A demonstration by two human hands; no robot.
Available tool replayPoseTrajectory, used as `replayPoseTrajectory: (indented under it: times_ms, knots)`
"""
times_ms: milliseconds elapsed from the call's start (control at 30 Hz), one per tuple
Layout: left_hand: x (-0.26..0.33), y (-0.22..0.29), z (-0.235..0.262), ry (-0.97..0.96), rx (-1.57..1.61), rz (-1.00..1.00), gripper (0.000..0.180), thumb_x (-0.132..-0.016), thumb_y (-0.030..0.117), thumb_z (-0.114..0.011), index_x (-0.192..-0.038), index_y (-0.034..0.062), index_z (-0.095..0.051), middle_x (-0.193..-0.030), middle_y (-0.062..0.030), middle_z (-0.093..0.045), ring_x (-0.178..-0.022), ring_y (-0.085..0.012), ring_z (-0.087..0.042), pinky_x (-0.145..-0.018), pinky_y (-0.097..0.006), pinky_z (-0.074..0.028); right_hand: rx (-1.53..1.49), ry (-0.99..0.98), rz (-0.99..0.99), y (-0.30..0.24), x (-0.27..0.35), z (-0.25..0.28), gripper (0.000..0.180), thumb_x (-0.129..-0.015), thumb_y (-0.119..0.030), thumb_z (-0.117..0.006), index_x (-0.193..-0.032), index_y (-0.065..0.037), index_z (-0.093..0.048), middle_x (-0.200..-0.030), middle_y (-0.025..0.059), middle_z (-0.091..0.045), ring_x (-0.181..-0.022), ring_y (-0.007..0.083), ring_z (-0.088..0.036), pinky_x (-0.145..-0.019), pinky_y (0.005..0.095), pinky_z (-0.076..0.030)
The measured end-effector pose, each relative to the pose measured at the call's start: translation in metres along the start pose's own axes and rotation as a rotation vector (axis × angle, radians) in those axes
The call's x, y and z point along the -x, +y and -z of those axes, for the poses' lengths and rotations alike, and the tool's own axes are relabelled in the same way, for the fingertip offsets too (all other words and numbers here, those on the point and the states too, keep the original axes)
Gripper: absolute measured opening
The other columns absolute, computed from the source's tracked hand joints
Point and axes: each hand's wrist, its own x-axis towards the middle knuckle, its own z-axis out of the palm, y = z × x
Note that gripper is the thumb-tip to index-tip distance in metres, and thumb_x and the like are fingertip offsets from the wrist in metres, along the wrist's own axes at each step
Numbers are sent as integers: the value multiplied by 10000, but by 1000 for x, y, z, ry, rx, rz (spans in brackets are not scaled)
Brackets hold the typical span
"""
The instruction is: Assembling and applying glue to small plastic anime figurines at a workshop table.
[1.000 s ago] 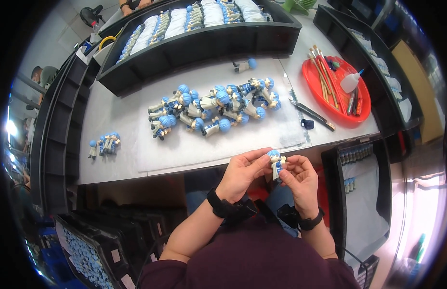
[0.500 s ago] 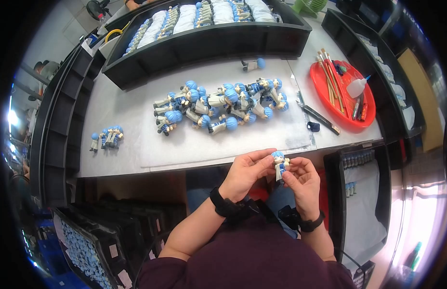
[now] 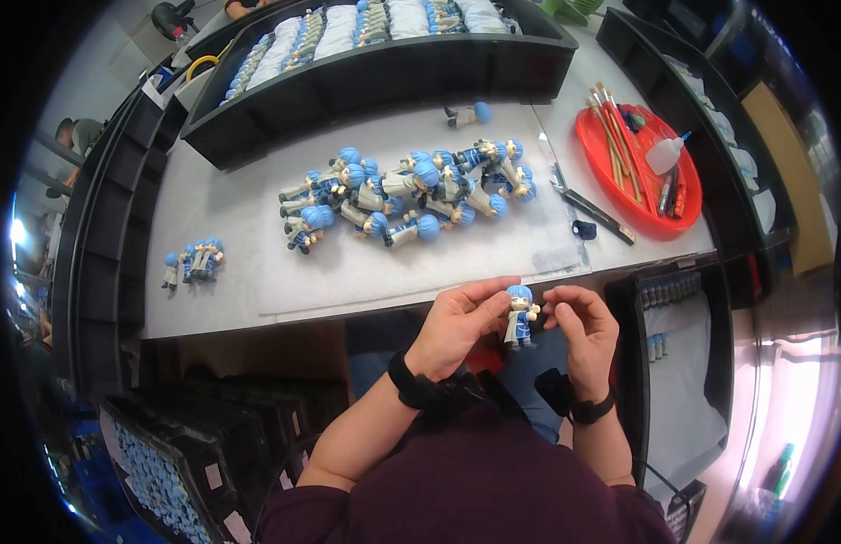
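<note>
While left fingers (image 3: 493,312) pinch the upright figurine (image 3: 521,321), face toward camera, the right fingers (image 3: 575,296) stand slightly parted beside it.

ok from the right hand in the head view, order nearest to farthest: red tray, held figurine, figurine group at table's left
1. Held figurine, just left of the right hand
2. Red tray, up and right on the table
3. Figurine group, far over on the left

Free strip (image 3: 384,281) past left hand (image 3: 454,325), figurines (image 3: 425,172) beyond
</note>
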Motion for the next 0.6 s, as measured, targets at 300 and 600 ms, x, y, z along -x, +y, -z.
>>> replayPoseTrajectory:
  times_ms: [300,600]
  knots:
    - [2,1,-7,-40,-19,-5,292,-879,86,-458,-1145,-34,-475,-1004,-113,-577,-822,-148,-582,-710,-276,-493,184,-91,64,-8,-9,1,279,-738,48,-605,-1011,45,-547,-906,121,-617,-843,152,-594,-741,249,-475]
    - [3,-1,-4,-25,-96,-6,302,-870,97,-483,-1139,-40,-481,-938,-110,-598,-715,-149,-594,-589,-266,-506,301,-124,40,-14,-14,2,246,-703,34,-645,-939,45,-577,-819,114,-636,-782,140,-614,-709,236,-485]
